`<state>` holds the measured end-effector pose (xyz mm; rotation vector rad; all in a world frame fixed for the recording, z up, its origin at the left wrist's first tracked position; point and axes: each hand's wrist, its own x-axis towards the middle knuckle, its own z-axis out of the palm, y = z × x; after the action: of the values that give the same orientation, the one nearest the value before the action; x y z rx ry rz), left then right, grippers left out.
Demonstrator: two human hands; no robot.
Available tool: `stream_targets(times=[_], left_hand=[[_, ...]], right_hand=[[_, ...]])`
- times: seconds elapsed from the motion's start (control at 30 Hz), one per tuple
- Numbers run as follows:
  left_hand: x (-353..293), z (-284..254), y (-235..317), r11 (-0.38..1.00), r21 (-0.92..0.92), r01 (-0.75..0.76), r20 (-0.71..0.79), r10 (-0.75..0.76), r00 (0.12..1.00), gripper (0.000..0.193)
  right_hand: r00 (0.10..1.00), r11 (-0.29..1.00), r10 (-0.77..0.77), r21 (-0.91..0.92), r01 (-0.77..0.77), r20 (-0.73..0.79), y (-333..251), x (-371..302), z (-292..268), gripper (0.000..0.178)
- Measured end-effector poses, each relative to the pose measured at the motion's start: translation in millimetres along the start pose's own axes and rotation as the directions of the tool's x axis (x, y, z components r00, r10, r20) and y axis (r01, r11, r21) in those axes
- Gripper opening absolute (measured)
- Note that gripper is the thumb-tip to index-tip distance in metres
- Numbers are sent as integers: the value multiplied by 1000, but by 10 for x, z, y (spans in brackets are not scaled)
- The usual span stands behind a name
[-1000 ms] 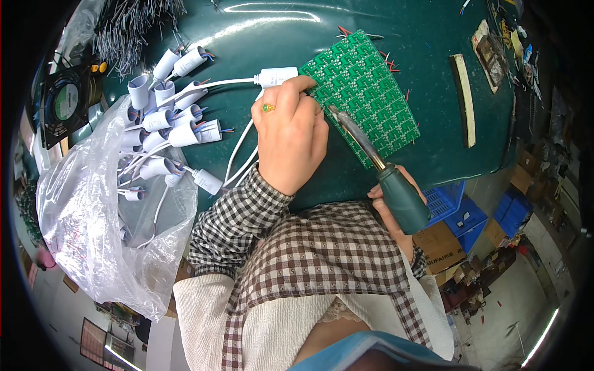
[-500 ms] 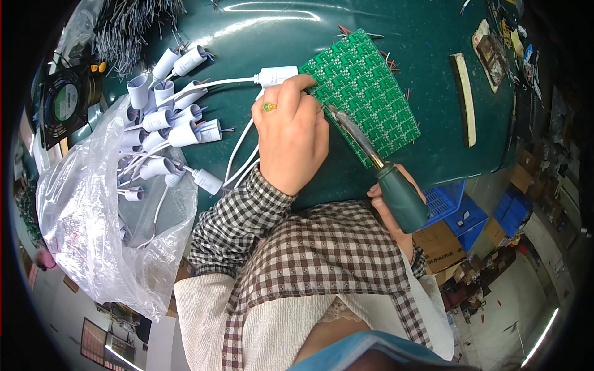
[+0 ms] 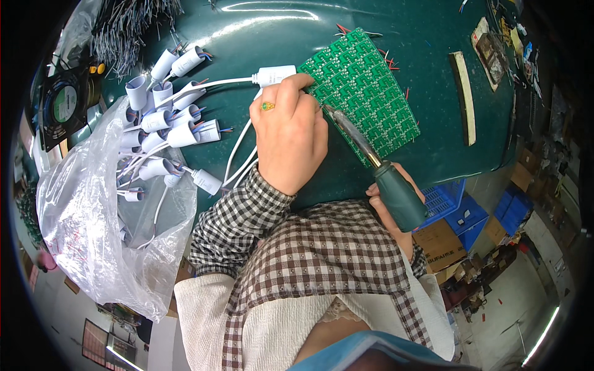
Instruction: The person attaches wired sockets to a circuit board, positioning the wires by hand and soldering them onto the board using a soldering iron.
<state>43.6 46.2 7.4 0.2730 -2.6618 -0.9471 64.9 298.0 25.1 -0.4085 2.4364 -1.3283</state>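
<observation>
Close to the front edge of the desk [image 3: 427,77], a green circuit board [image 3: 370,93] lies slantwise. The right hand [image 3: 388,216] is wrapped around the handle of a soldering iron [image 3: 401,196], whose tip points at the board's left edge, just beside the left hand [image 3: 289,133]. That hand's fingers are bent together next to a white tube [image 3: 274,76]; the fingertips are hidden, so whether they pinch a wire cannot be told. The step in hand looks like soldering at that edge, and the next move seems to call for a steady left hand and a small shift of the tip, clear of the fingers. Room for moving lies rightward, over bare desk between the board and a wooden strip [image 3: 462,99] near the right edge. Leftward is tighter: piled white tubes [image 3: 184,135] and a plastic bag [image 3: 93,229] crowd the desk's left side.
</observation>
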Motion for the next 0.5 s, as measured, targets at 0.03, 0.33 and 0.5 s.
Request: stream_targets(times=[0.03,0.33,0.5], left_hand=[[-2,0,-1,1000,2,1,-1,-1,1000,14],[6,-6,9,1000,13,-4,-3,4,1000,14],[9,2,2,1000,14,-10,-9,10,1000,14]], right_hand=[[1000,1000,6,4,-6,-1,-2,-5,0,64],[999,999,28,-19,-27,23,-78,16,-20,64],[1000,998,8,-55,-6,30,-84,24,-5,64]])
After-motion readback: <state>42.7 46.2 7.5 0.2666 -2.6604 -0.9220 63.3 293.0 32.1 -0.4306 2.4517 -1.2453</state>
